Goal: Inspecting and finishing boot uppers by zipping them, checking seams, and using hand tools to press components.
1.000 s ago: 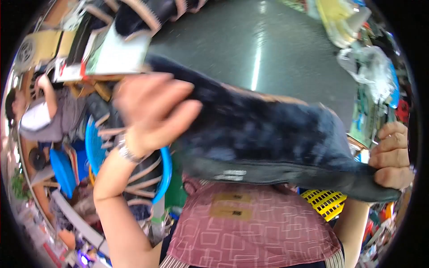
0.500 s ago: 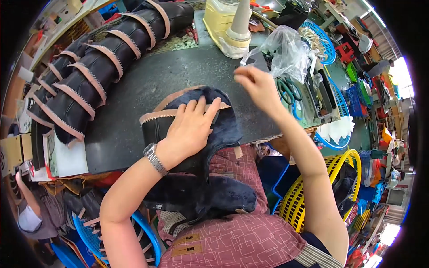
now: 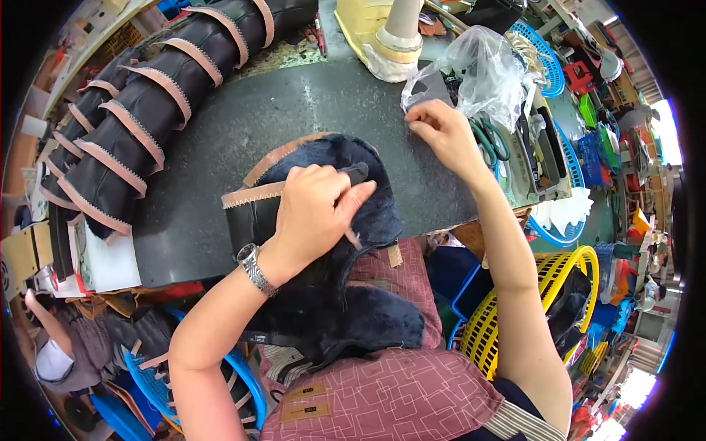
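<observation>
A black leather boot upper (image 3: 246,226) with dark blue plush lining (image 3: 379,198) and a pale pink zigzag edge lies over the table's near edge, part of it down on my lap. My left hand (image 3: 312,209), with a steel watch on its wrist, is closed on the upper's edge; a dark fold sticks out beyond its fingers. Over the table to the right, my right hand (image 3: 445,140) has its thumb and fingers pinched together near a flat dark grey piece (image 3: 432,90). Whatever lies between those fingertips is too small to tell.
A long row of black boot uppers (image 3: 140,121) lies nested at the left. At the back stands a cream machine with a grey post (image 3: 401,22). To the right are a clear plastic bag (image 3: 485,77), green-handled scissors (image 3: 496,140) and a yellow basket (image 3: 485,323).
My left hand has gone from lying flat on the upper to gripping its edge, fingers curled. My right hand has moved slightly right, lower over the table.
</observation>
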Demonstrator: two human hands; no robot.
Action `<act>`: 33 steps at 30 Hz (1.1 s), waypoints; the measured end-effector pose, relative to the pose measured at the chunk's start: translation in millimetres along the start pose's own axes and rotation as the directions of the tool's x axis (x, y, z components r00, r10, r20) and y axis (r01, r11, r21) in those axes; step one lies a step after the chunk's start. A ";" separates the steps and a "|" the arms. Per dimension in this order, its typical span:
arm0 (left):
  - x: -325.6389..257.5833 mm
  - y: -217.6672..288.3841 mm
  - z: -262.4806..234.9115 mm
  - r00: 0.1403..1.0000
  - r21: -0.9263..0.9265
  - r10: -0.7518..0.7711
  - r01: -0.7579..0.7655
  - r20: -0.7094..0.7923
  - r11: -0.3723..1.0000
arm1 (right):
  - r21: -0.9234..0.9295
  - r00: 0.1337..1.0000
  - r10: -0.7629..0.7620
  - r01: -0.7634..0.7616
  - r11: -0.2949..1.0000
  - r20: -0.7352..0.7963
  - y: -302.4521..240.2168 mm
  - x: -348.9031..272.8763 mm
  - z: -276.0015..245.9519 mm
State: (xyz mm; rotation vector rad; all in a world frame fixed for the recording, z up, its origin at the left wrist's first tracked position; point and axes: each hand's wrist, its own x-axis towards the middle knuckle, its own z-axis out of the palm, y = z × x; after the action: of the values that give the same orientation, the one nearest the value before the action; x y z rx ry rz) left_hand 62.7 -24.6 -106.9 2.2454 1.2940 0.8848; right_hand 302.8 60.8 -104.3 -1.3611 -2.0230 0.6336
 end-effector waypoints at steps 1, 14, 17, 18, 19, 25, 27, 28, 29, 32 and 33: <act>0.4 0.5 1.9 1.000 -0.004 -0.002 0.002 0.001 1.000 | 0.051 0.998 -0.033 0.036 0.998 -0.045 -5.5 -11.1 1.2; 4.3 -5.2 1.9 0.911 -0.503 -0.355 0.412 0.209 0.760 | 0.734 0.969 0.142 -0.246 0.633 0.202 -47.3 -55.7 48.7; 4.3 -4.2 2.3 0.909 -0.543 -0.364 0.414 0.204 0.730 | 0.739 0.982 0.133 -0.188 0.647 0.133 -52.3 -51.2 55.5; 4.8 -3.8 2.0 0.909 -0.543 -0.365 0.415 0.203 0.730 | 0.739 0.982 0.132 -0.188 0.647 0.134 -53.8 -50.7 57.7; 5.4 -2.9 1.4 0.918 -0.524 -0.358 0.393 0.172 0.755 | 0.702 0.991 0.111 -0.132 0.700 0.076 -55.4 -50.8 60.0; 6.8 -2.6 0.5 0.921 -0.490 -0.357 0.387 0.157 0.781 | 0.576 0.999 0.019 0.013 0.817 -0.050 -51.5 -54.0 66.9; 6.6 -2.2 -0.2 0.921 -0.472 -0.352 0.388 0.167 0.792 | 0.562 0.996 0.018 0.034 0.826 -0.087 -52.5 -53.1 66.0; 6.4 -2.0 -0.5 0.919 -0.468 -0.354 0.393 0.172 0.792 | 0.536 0.997 -0.006 0.044 0.843 -0.073 -53.3 -52.2 64.9; 5.9 -1.6 -0.5 0.917 -0.464 -0.357 0.397 0.177 0.792 | 0.510 0.998 -0.030 0.055 0.859 -0.057 -54.1 -52.1 64.0; 4.2 -5.8 3.1 0.921 -0.486 -0.373 0.377 0.110 0.788 | 0.379 0.987 -0.150 0.160 0.912 -0.056 -52.3 -56.4 68.3; 3.5 -6.0 5.0 0.920 -0.489 -0.374 0.380 0.114 0.785 | 0.378 0.988 -0.145 0.155 0.913 -0.053 -53.5 -58.6 67.3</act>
State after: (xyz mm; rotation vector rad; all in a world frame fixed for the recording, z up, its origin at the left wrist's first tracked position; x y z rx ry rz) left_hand 63.8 -18.8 -113.0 1.5149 1.2639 0.9213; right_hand 237.2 -16.3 -127.9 -0.9688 -1.8412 0.8815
